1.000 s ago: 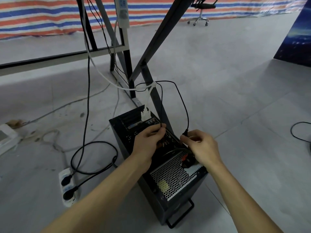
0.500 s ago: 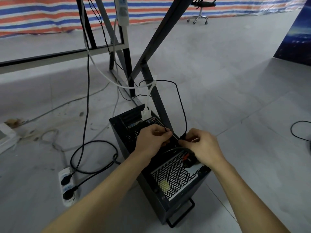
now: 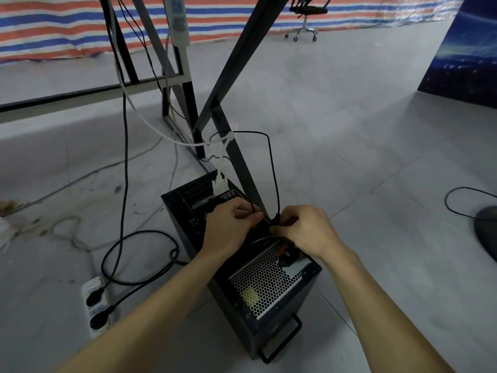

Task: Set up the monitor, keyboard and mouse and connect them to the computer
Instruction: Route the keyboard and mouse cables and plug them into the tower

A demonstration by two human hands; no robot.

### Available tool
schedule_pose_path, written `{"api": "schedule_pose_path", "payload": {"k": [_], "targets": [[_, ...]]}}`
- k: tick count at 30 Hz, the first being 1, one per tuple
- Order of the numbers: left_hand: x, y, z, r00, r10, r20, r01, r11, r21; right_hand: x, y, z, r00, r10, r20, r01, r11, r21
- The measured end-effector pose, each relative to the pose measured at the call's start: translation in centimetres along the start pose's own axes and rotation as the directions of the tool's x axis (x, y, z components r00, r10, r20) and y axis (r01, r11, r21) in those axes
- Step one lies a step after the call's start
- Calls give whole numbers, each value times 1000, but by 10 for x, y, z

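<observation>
The computer (image 3: 263, 286) lies on the floor, back panel up, mesh grille nearest me. Just past the grille both hands work over the ports. The left hand (image 3: 228, 230) is curled, pinching a thin black lead (image 3: 252, 207). The right hand (image 3: 306, 232) is bent tight on the plug end of a looped black cable (image 3: 272, 162). At eight o'clock from the computer sits a power strip (image 3: 91, 285). A white connector (image 3: 220, 184) stands at the panel's twelve o'clock; far beyond is an office chair (image 3: 306, 17).
</observation>
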State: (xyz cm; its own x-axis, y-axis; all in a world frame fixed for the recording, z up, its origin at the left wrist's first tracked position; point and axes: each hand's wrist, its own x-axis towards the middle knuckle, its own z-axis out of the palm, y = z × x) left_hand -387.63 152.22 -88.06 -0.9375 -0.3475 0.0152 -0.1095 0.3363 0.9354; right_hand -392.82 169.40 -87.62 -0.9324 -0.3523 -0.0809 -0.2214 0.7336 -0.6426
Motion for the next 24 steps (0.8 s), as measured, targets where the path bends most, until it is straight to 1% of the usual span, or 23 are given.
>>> {"api": "schedule_pose_path", "payload": {"k": [6, 8, 10, 12, 15, 18, 22, 24], "targets": [[0, -7, 0, 999, -22, -42, 20, 999, -49, -1, -2, -1, 999, -36, -12, 37, 993, 111], [-1, -9, 0, 997, -24, -71, 19, 998, -63, 1, -2, -3, 997, -64, -36, 66, 996, 55], [-4, -11, -1, 995, -18, -99, 11, 997, -72, 3, -3, -6, 997, -77, -22, 77, 997, -6], [-8, -13, -2, 989, -3, -150, -8, 997, -71, 6, -6, -5, 996, -85, 7, 85, 995, -45], [-9, -16, -5, 972, 29, -232, -43, 998, -53, 10, -10, -3, 996, -89, -3, 88, 993, -82], [-6, -18, -9, 960, 18, -280, -38, 997, -68, 10, -8, -5, 998, -55, -9, 54, 996, -68], [-4, -20, -10, 956, -12, -295, -16, 996, -93, 5, 1, -4, 998, -19, -53, 24, 997, 79], [-3, -20, -9, 959, -19, -284, -7, 996, -92, 5, 1, -3, 998, -27, -56, 30, 998, 56]]}}
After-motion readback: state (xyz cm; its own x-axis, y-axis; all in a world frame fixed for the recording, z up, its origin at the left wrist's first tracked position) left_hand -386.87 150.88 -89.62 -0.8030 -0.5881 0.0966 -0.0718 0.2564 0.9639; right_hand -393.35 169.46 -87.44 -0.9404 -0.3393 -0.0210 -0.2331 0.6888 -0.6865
